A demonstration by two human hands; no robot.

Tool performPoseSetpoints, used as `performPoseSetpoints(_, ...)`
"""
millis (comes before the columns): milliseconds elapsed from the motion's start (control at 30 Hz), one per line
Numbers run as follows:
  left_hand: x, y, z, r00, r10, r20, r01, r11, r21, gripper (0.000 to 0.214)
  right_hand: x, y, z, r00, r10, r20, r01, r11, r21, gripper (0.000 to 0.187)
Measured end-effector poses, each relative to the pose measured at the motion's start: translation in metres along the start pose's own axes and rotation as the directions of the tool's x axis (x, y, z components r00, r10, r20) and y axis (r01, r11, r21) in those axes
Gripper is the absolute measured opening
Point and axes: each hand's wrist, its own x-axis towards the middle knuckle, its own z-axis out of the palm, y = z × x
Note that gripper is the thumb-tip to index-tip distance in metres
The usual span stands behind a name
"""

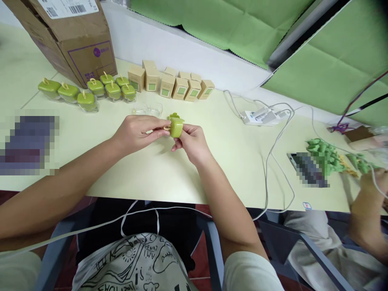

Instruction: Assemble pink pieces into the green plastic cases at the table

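Above the middle of the table, a green lid is held between my two hands, tilted on its side. My left hand pinches the lid's small yellow loop. From the other side my right hand grips the lid's edge, with its thumb and fingers partly hidden. A green scalloped piece shows just behind the lid; whether the two are joined I cannot tell. Clear plastic containers lie on the table beyond my left hand.
Several clear jars with green lids stand at back left, beside a cardboard box. Small kraft boxes line the wall. Right of them are a power strip and loose white cables. A co-worker's hand is near green pieces.
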Motion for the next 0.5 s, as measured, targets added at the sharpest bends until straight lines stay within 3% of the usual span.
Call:
performPoseSetpoints(200, 0.004, 0.001, 0.002, 0.998, -0.067, -0.006, 0.067, 0.998, -0.007, 0.023, 0.0, -0.001, -0.003, 0.995, -0.042, -0.094, 0.035, 0.996, -0.077, 0.018)
performPoseSetpoints(367, 0.002, 0.002, 0.012, 0.991, -0.058, -0.122, 0.04, 0.989, -0.141, 0.016, -0.002, 0.006, 0.004, 0.99, -0.081, -0.117, 0.063, 0.986, -0.151, 0.022)
performPoseSetpoints(500, -0.001, 0.003, 0.017, 0.97, -0.218, -0.103, 0.181, 0.94, -0.288, 0.017, -0.003, 0.009, 0.005, 0.974, -0.132, -0.182, 0.089, 0.97, -0.224, 0.022)
